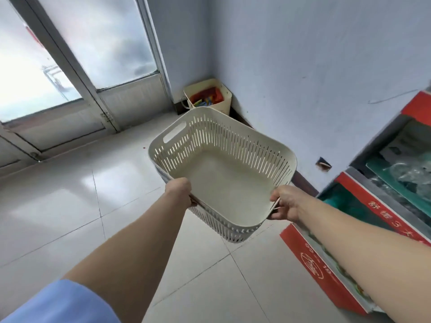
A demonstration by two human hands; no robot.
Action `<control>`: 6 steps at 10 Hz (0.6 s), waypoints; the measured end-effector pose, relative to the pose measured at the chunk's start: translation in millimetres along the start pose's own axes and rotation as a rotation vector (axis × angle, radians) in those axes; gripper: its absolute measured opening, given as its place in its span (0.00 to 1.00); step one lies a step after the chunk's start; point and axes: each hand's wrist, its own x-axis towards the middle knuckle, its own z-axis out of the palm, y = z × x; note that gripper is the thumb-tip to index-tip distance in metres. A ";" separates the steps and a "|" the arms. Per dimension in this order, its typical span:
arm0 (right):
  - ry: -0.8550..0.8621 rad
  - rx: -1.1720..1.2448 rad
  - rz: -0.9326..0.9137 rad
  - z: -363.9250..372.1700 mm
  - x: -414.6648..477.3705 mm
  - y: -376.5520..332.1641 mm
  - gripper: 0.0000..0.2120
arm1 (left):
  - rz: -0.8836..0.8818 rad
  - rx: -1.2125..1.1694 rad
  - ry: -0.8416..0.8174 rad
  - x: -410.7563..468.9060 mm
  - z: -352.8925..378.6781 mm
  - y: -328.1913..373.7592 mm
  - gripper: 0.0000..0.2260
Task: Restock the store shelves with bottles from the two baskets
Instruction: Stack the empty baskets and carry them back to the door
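- Gripping near rim of cream slotted basket point(233, 138) with left hand point(178, 191) and right hand point(285, 203), both closed round it.
- Held aloft over tiled floor point(70, 206), beside red-edged shelves point(326, 271).

light blue short sleeve point(58, 304) — 2 bare forearms point(144, 241)

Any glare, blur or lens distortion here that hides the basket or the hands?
Head view: daylight blows out the glass door and leaves glare patches on the floor tiles; the wide-angle lens bends the door frame; the basket, left hand and right hand are sharp, evenly lit.
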 end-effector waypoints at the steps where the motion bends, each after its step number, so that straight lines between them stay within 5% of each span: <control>1: 0.041 0.058 -0.005 0.7 38.4 -18.8 0.09 | -0.028 0.014 -0.048 39.5 29.9 21.4 0.09; 6: 0.259 0.160 0.029 -31.2 292.0 -8.5 0.11 | -0.039 0.097 -0.146 256.6 194.9 -21.2 0.10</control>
